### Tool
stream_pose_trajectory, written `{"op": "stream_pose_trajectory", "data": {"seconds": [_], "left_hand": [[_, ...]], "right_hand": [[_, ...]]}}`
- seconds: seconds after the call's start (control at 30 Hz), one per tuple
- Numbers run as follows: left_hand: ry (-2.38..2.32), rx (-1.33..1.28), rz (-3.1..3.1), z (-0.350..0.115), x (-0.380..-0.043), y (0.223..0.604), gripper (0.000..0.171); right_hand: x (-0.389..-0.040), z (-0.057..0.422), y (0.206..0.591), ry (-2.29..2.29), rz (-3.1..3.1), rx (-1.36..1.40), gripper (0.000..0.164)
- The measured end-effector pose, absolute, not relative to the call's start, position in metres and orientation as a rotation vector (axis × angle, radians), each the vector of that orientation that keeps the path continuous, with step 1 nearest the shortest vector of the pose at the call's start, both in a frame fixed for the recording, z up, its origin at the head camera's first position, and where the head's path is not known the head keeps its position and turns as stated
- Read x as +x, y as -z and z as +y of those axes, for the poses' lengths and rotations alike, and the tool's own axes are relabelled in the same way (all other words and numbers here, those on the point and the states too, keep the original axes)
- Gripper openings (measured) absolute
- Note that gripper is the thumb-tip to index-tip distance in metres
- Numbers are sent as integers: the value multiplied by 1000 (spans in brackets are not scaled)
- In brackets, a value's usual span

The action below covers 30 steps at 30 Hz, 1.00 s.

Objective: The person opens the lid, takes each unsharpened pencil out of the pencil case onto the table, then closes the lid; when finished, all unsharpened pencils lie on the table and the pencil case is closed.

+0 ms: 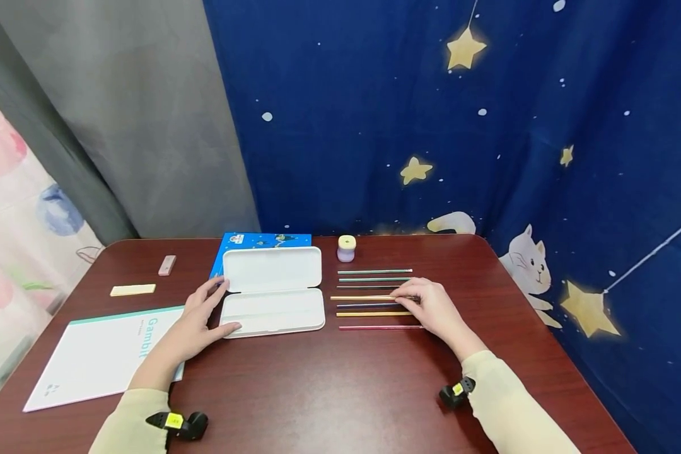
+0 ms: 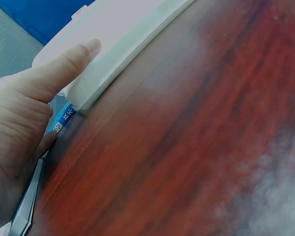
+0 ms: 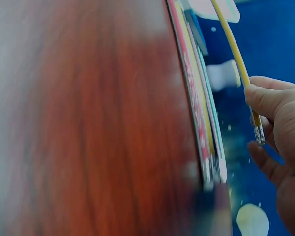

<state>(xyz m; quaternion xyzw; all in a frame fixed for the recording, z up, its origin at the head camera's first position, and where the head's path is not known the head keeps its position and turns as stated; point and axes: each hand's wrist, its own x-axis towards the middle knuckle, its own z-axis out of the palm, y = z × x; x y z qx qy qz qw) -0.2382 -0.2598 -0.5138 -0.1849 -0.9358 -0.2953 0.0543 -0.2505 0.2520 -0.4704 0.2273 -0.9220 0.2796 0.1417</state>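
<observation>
A white pencil case (image 1: 273, 314) lies opened flat, its lid (image 1: 272, 269) folded back. My left hand (image 1: 195, 321) rests at the case's left side, thumb across the front corner and fingers by the hinge; the left wrist view shows the thumb (image 2: 71, 64) lying straight on the case. My right hand (image 1: 428, 306) pinches a yellow pencil (image 3: 231, 39) near its metal-banded end, thumb against fingertips. In the head view that pencil lies level over a row of pencils to the right of the case, including green pencils (image 1: 374, 272), another yellow one (image 1: 369, 314) and a red one (image 1: 377, 328).
A small yellow-and-lilac pot-shaped object (image 1: 346, 249) stands behind the pencils. The blue box or book (image 1: 267, 239) lies partly under the lid. To the left are a white notebook (image 1: 102, 356), a pale yellow strip (image 1: 133, 290) and a pink eraser-like block (image 1: 167, 265). Curtains hang behind the table.
</observation>
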Motion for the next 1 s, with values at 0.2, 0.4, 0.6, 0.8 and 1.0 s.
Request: {"op": "stream_pose_trajectory", "data": {"seconds": [0.2,0.4,0.6,0.8,1.0], "left_hand": [[887,-582,-2825,-258,-239,512,101],[898,-586,-2815,-260,-237,514,101],[900,-585,-2826,-258,-241,513,102],[898,-577,-2830,-259,-240,512,101],[904,-574,-2840,-258,-238,510,100]], "right_hand": [[-259,267,475,-764,-2669,595,14],[-279,264,483,-774,-2743,532,14],[-284,262,488,-738,-2772,531,14],[-285,259,489,-708,-2777,538,13],[-286,259,489,-692,-2795,562,14]]}}
